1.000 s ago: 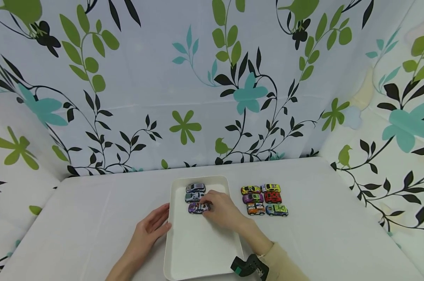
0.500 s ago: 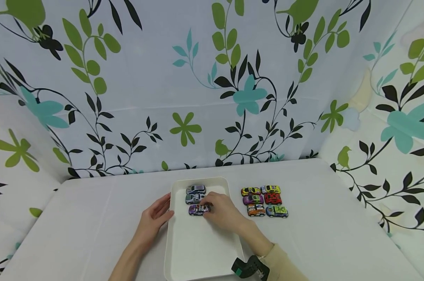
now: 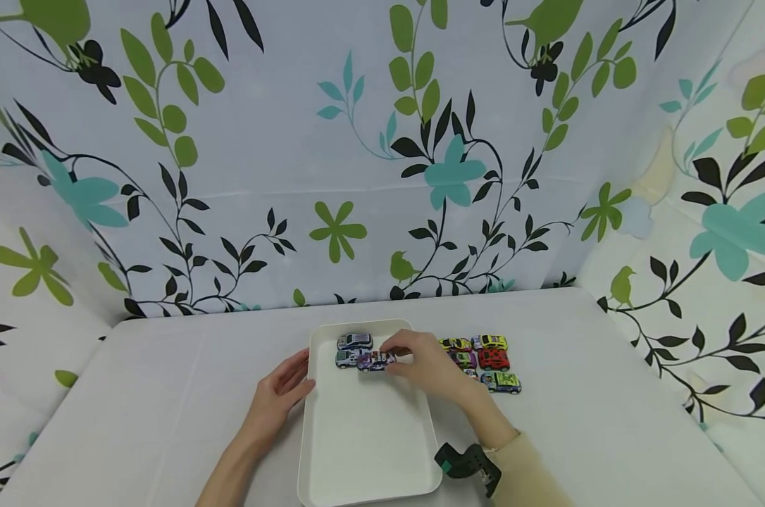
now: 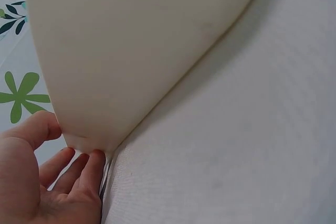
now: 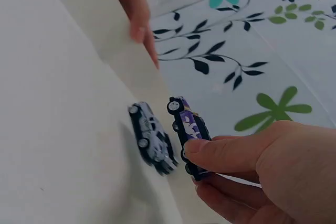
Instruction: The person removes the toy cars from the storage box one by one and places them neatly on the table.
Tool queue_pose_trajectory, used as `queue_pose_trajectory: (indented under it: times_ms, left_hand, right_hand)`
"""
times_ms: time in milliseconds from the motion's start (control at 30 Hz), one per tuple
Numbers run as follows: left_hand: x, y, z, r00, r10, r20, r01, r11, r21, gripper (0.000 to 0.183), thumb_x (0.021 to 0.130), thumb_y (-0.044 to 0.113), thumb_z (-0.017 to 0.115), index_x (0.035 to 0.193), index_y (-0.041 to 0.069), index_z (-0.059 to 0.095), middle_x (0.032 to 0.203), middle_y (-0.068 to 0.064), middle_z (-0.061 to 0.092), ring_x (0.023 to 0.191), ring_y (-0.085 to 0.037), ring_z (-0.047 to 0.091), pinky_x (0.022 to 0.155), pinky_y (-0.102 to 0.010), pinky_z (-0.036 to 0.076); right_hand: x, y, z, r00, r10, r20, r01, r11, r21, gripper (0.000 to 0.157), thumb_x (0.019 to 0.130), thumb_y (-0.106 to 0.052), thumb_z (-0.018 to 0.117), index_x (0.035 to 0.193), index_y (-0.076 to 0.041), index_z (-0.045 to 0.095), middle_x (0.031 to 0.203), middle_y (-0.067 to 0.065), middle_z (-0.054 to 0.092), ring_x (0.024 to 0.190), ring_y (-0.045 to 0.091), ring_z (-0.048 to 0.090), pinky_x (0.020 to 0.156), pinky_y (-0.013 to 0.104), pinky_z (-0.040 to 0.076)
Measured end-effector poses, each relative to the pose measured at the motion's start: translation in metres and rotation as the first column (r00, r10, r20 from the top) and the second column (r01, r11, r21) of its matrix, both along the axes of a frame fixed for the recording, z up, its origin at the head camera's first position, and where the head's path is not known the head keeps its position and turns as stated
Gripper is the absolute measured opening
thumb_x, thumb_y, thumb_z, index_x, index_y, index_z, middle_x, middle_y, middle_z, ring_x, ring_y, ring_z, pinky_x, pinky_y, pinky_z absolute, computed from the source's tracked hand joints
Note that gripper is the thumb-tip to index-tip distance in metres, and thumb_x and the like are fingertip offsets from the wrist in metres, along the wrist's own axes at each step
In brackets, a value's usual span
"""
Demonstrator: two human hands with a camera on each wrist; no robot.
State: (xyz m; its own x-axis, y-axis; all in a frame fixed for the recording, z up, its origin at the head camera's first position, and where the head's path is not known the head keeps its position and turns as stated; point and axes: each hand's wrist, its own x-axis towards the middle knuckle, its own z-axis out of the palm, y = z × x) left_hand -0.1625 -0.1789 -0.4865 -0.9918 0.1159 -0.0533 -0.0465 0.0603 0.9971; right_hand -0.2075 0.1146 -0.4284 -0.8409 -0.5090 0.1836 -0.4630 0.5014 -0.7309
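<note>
1. Currently in hand: one purple toy car [image 3: 376, 361], above the far part of the white tray [image 3: 370, 451]. It appears lifted off the tray floor; whether it touches its neighbour cannot be told.
2. Right hand [image 3: 430, 366]: thumb and fingers pinched on one end of the purple toy car, parted only by the car's body; the other end juts free, tilted in the right wrist view.
3. Left hand [image 3: 277, 398]: fingers bent at the tray's left edge, thumb over the rim, the others against the outside, the edge between.
4. Inside the tray: a dark grey car [image 3: 354, 341] at the far end, with a pale grey car [image 3: 346, 359] just beside it on the near side, partly covered by the purple one.
5. On the bench [image 3: 579, 422], right of the tray: further small cars, partly hidden by the right hand; a red car [image 3: 493, 359] and a green-and-blue car [image 3: 501, 382] show clearly.
6. Handling, by judgement: light, hard-shelled and stiff; smooth, glossy sides may slip, and the wheels would likely roll if nudged. Little risk of breakage.
7. Recommended hold: across both long sides, near mid-body, above the wheels; an end grip lets it swing.
</note>
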Motion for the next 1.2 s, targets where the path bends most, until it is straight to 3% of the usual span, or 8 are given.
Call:
queue_pose_trajectory:
  times_ms: [433, 700, 867, 1067, 1200]
  left_hand:
    - [-0.001, -0.001, 0.000, 1.000, -0.006, -0.009, 0.006, 1.000, -0.008, 0.058, 0.097, 0.016, 0.066, 0.150, 0.008, 0.042, 0.155, -0.013, 0.043, 0.145, -0.027, 0.039, 0.101, -0.012, 0.046]
    - [0.002, 0.000, 0.000, 1.000, -0.008, 0.009, 0.008, 0.999, -0.046, 0.059, 0.097, 0.023, 0.067, 0.150, 0.013, 0.042, 0.156, -0.010, 0.042, 0.145, -0.027, 0.039, 0.111, -0.030, 0.044]
    - [0.002, 0.000, 0.000, 1.000, -0.007, 0.006, 0.007, 0.999, -0.043, 0.059, 0.097, 0.022, 0.067, 0.150, 0.012, 0.042, 0.156, -0.010, 0.042, 0.145, -0.027, 0.039, 0.111, -0.031, 0.045]
    - [0.003, 0.001, 0.000, 1.000, -0.003, 0.012, 0.003, 0.999, -0.047, 0.059, 0.097, 0.023, 0.067, 0.150, 0.012, 0.042, 0.156, -0.010, 0.042, 0.145, -0.027, 0.039, 0.111, -0.032, 0.044]
    - [0.003, 0.001, 0.000, 1.000, 0.003, 0.012, -0.002, 0.999, -0.051, 0.059, 0.097, 0.023, 0.067, 0.150, 0.013, 0.043, 0.156, -0.010, 0.043, 0.145, -0.027, 0.040, 0.112, -0.032, 0.044]
  right_hand:
    - [-0.018, 0.069, 0.020, 0.986, -0.152, 0.074, 0.151, 0.988, 0.010, 0.027, 0.085, -0.011, 0.079, 0.112, -0.012, 0.073, 0.112, 0.004, 0.072, 0.107, 0.025, 0.069, 0.091, 0.039, 0.060]
    - [-0.025, 0.113, 0.011, 0.959, -0.255, 0.123, 0.262, 0.964, -0.046, 0.029, 0.086, -0.016, 0.079, 0.115, -0.013, 0.073, 0.118, 0.007, 0.071, 0.113, 0.030, 0.067, 0.090, 0.039, 0.061]
    - [-0.027, 0.138, 0.005, 0.939, -0.303, 0.165, 0.318, 0.945, -0.075, 0.033, 0.086, -0.019, 0.080, 0.117, -0.012, 0.072, 0.121, 0.009, 0.070, 0.115, 0.031, 0.066, 0.092, 0.040, 0.060]
    - [-0.028, 0.161, -0.009, 0.919, -0.335, 0.210, 0.364, 0.923, -0.122, 0.039, 0.088, -0.022, 0.078, 0.123, -0.009, 0.069, 0.125, 0.013, 0.068, 0.112, 0.026, 0.067, 0.090, 0.027, 0.058]
    - [-0.028, 0.176, -0.019, 0.898, -0.375, 0.230, 0.414, 0.898, -0.153, 0.043, 0.089, -0.025, 0.077, 0.126, -0.008, 0.067, 0.128, 0.014, 0.066, 0.110, 0.014, 0.067, 0.090, 0.018, 0.054]
